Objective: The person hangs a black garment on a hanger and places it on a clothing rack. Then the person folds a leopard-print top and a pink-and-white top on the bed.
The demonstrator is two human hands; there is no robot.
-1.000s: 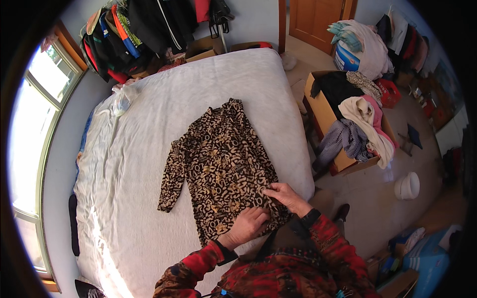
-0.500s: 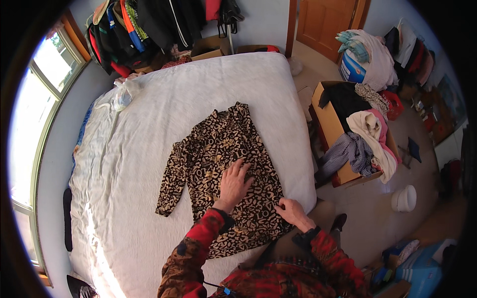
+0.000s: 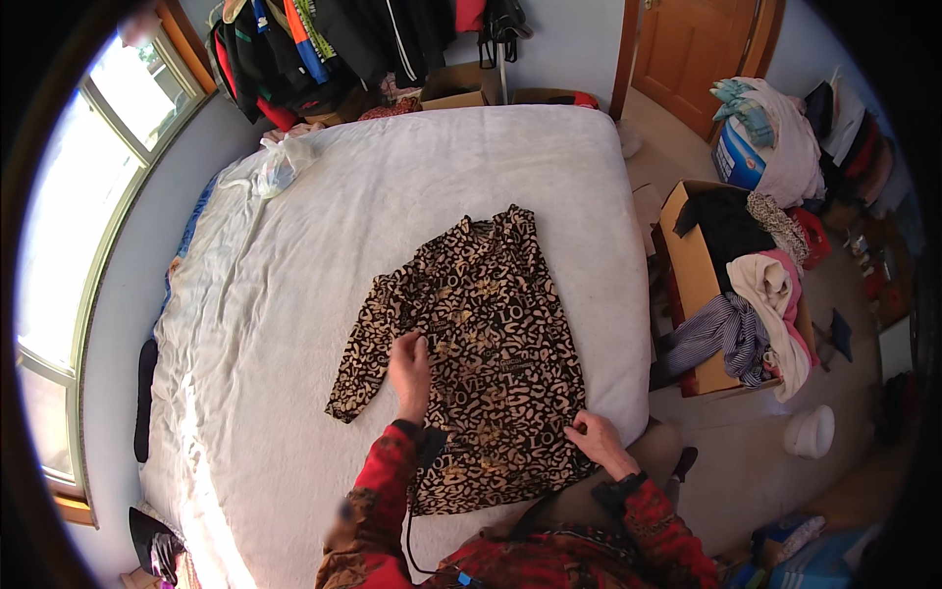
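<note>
A black-and-tan leopard-print long-sleeved top (image 3: 491, 344) lies spread on the white bed cover, its collar pointing away from me and its hem toward me. One sleeve (image 3: 363, 358) angles out on the left; the other does not show, and the right side makes a straight edge. My left hand (image 3: 410, 378) is closed at the top's left side, beside that sleeve, with its curled fingertips at the fabric. At the lower right edge, my right hand (image 3: 599, 442) pinches the cloth between thumb and fingers.
The bed (image 3: 275, 324) has a plastic bag (image 3: 283, 165) at its far left. On the right stands a cardboard box (image 3: 692, 255) heaped with clothes, with a white bucket (image 3: 810, 432) on the floor nearby. Clothes (image 3: 353, 39) hang along the back wall; a window (image 3: 88, 216) is at left.
My left hand has moved from the middle of the top to its left side, its spread fingers now curled. My right hand stays at the right edge. The view has shifted slightly.
</note>
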